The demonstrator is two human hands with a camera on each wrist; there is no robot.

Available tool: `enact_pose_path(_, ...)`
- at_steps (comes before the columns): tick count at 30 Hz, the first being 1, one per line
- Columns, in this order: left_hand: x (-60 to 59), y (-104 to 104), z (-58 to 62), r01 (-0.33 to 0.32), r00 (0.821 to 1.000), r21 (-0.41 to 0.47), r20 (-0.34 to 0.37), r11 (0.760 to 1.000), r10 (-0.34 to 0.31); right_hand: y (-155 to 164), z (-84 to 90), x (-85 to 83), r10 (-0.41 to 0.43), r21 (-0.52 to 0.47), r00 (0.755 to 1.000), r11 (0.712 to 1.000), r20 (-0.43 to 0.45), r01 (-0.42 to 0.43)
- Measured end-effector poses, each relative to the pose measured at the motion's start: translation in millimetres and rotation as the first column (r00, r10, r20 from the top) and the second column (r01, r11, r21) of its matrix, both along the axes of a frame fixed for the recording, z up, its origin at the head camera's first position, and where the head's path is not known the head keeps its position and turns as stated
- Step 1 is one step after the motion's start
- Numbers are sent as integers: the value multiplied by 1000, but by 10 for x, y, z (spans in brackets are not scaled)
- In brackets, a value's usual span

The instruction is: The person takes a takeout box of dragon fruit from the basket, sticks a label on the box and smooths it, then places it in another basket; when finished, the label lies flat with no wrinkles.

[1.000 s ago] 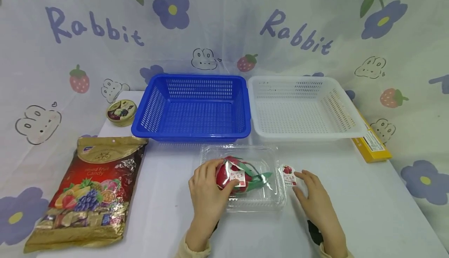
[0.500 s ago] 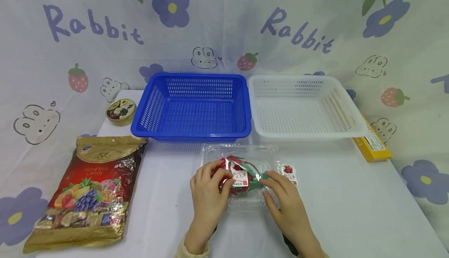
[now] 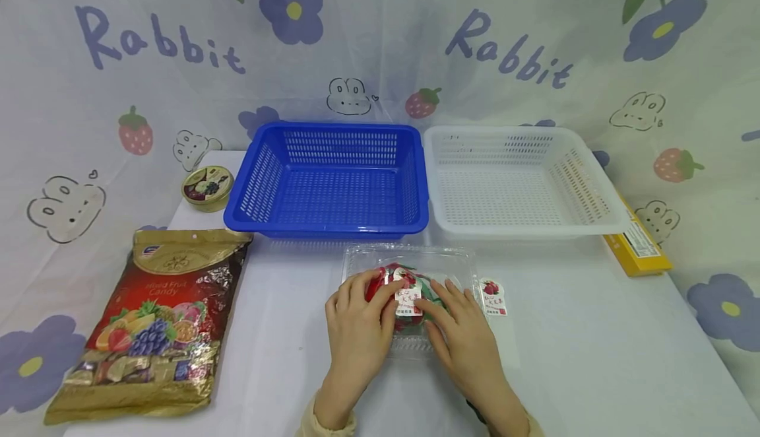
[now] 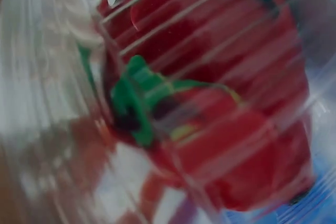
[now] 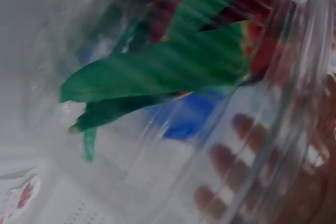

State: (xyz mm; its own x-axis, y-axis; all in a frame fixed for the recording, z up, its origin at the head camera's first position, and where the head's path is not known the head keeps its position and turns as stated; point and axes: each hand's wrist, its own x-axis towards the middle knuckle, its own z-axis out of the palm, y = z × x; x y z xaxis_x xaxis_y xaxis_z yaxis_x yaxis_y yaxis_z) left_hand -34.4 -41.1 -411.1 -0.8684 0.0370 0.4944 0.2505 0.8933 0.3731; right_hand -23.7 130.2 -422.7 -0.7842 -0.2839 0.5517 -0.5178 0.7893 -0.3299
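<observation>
A red dragon fruit with green leaf tips (image 4: 210,119) lies inside a clear plastic box (image 3: 368,257) on the white table. On the lid, over the fruit, sits a white label (image 3: 408,303) with a red fruit picture. My left hand (image 3: 360,331) rests on the lid's left part, its fingertips at the label's left edge. Against the label's right side my right hand (image 3: 469,338) lays its extended fingers. In the right wrist view, fingertips (image 5: 223,161) show through the plastic, beside the green leaf tips (image 5: 157,74). A second, similar label (image 3: 493,296) lies right of the box.
Behind the box stand a blue basket (image 3: 326,229) and a white basket (image 3: 528,229), side by side. A mixed fruit candy bag (image 3: 154,318) lies at left, with a round gold tin (image 3: 208,188) behind it. A yellow box (image 3: 641,252) lies partly under the white basket's right side.
My right hand has moved left from the second label onto the box lid. The label on the lid now appears flatter and straighter. My left hand has stayed almost in place.
</observation>
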Motion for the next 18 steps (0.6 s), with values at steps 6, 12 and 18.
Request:
enact_pose_path(6,-32,54,-10,-63,998,-135,3,989,64,-196,17,-63,-178,143,982,976,71,166)
enact_pose_path(12,-59,98,-19,-88,995,-195,24,977,94,-316,67,-82,-275,215,946,948,174,236)
enact_pose_path(18,-51,108,-20,-113,987,-193,87,975,132,-342,57,-78,-288,210,939,946,186,249)
